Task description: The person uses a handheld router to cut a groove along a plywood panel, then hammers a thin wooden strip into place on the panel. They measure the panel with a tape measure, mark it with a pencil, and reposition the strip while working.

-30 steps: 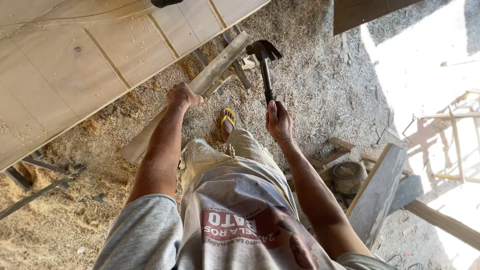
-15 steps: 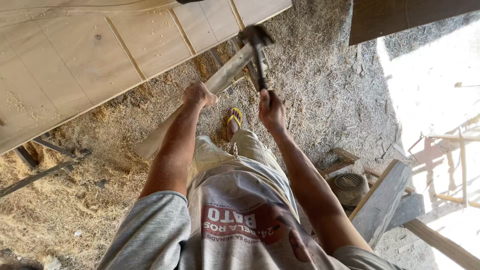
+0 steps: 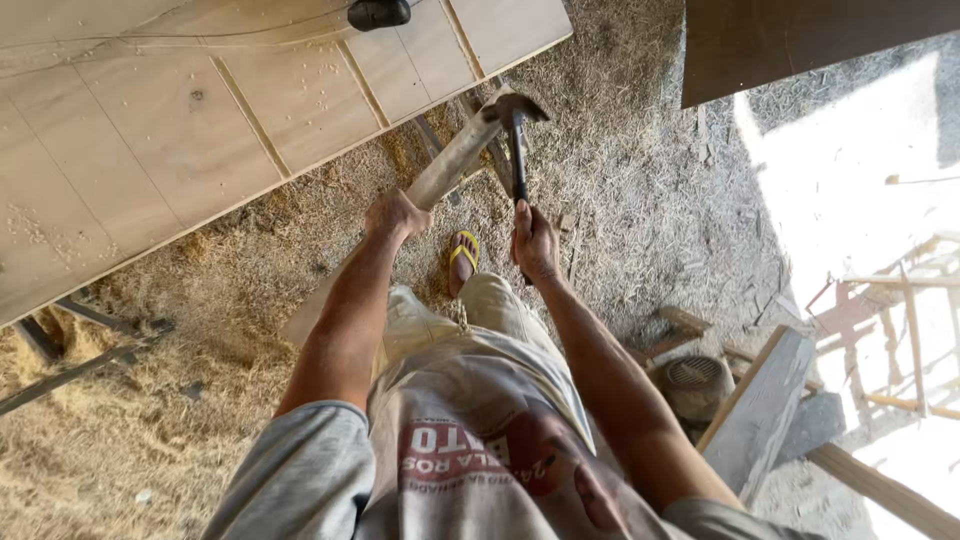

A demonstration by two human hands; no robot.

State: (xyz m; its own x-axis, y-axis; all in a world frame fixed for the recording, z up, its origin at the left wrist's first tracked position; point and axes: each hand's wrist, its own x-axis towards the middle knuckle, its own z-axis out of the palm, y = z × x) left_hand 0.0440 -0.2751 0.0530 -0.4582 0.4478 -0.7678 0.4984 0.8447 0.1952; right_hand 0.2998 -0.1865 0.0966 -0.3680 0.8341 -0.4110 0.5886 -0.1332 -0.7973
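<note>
My left hand (image 3: pixel 396 214) grips a long wooden board (image 3: pixel 452 162) that slants from the sawdust floor up to the right. My right hand (image 3: pixel 535 240) is closed around the black handle of a claw hammer (image 3: pixel 518 135). The hammer's head rests against the upper end of the board. One foot in a yellow sandal (image 3: pixel 462 257) stands on the floor between my two hands.
A large pale plywood panel (image 3: pixel 200 130) with seams fills the upper left, a dark object (image 3: pixel 378 13) on its top edge. Sawdust and shavings cover the ground. A thick plank (image 3: pixel 760 410), a round grille (image 3: pixel 697 378) and wooden frames (image 3: pixel 900 300) lie at the right.
The hammer has swung from raised and apart down and left, so that its head meets the top end of the board. My left hand stays on the board.
</note>
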